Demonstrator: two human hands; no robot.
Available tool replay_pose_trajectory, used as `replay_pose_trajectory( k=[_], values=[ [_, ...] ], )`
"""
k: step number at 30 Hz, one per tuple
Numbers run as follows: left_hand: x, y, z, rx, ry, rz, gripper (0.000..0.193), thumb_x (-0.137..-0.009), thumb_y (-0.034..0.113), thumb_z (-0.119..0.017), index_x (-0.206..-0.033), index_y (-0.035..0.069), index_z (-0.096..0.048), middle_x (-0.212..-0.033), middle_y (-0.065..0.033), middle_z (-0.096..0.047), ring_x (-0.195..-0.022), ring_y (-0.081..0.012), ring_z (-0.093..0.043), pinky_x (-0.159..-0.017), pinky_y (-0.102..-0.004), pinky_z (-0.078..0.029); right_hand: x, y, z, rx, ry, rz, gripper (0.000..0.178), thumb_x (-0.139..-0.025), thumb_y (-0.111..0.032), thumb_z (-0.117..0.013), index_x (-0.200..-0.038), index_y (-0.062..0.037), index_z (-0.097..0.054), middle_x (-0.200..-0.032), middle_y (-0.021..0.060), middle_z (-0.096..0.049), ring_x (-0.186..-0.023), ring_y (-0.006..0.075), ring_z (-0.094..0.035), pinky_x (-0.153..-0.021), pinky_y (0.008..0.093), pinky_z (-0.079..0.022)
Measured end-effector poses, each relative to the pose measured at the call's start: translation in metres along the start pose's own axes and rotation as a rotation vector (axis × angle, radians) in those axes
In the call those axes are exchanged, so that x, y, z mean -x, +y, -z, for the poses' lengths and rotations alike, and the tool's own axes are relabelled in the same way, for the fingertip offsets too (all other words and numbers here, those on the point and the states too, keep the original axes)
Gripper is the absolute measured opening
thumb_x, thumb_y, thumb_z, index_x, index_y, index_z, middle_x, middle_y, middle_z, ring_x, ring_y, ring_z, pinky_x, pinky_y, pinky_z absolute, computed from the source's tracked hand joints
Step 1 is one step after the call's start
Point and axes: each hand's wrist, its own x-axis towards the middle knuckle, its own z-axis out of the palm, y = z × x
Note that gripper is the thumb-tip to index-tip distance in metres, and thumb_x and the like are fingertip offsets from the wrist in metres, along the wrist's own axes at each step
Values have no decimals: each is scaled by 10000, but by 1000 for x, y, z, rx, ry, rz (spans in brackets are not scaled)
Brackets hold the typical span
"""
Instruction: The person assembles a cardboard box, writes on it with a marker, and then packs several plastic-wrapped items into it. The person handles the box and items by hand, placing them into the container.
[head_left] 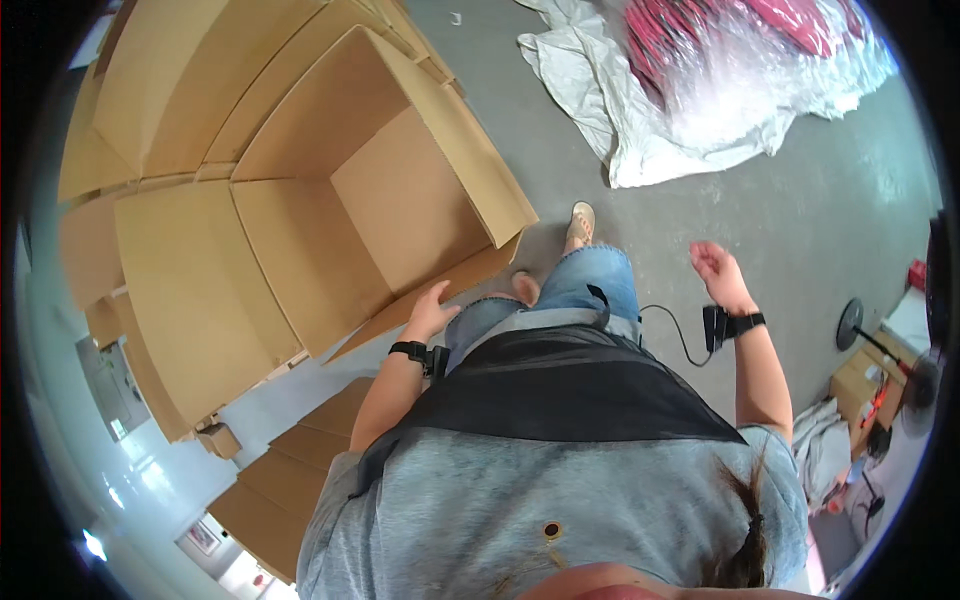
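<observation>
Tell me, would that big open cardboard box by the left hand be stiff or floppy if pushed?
The cardboard box would probably feel fairly stiff, since its walls look straight and its corners crisp. Its flaps might bend or swing, as they spread outward. It's likely light for its size, given the thin board edges.

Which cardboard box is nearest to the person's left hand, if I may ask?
The large open box, its inside in view, just beyond the left hand; the brown carton at far right is much farther away.

The box (pixel 410 190) is plain tan, the shorts (pixel 598 275) blue, the shirt (pixel 540 490) mottled grey.
</observation>
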Motion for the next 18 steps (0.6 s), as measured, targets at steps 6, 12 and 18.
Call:
replay_pose_trajectory(
  k=[6, 12, 18],
  values=[
    [4, -15, -22, -95, 143, -91, 329, -775, 176, -534, -1092, 91, -510, -1100, -137, -525, -1047, -284, -467, -869, -382, -374, 73, 199, 24, 440, 178, -226, 251, -747, -166, -540, -912, 20, -580, -761, 115, -614, -708, 152, -581, -640, 285, -466],
    [10, -14, -40, 151, 328, -116, 325, -758, 173, -553, -1073, 97, -524, -1066, -111, -546, -1023, -272, -483, -879, -398, -353, 172, 463, 47, 694, -282, -373, 247, -678, -303, -569, -794, -96, -637, -845, 82, -628, -792, 226, -594, -671, 320, -475],
    [22, -32, -30, -259, 427, 212, 287, -750, 199, -548, -1028, 131, -556, -1026, -90, -558, -1011, -255, -487, -883, -448, -307, 120, 418, 2, 228, -190, -466, 242, -723, -219, -580, -851, -14, -604, -796, 128, -627, -795, 242, -596, -685, 315, -468]
  ],
)
